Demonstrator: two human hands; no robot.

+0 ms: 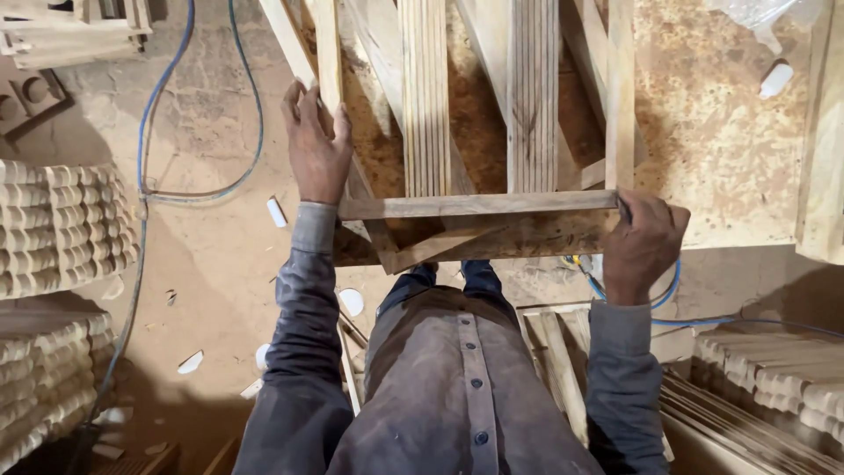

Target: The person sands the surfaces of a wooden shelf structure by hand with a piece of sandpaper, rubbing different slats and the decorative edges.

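- Sawdust covers the workshop floor, with blue hoses trailing down the left of the frame.
- Stacks of turned spindles sit at the left edge, more at lower right.
- A wooden frame of slats lies at centre, on a chipboard tabletop that fills the upper right.
- The left hand, upper centre-left, has its grip clamped on the frame's left slat, fingers wrapped over it.
- The right hand, at centre right, has its grip closed around the right end of the frame's crossbar.
- White scraps dot the floor near the person's grey sleeves.
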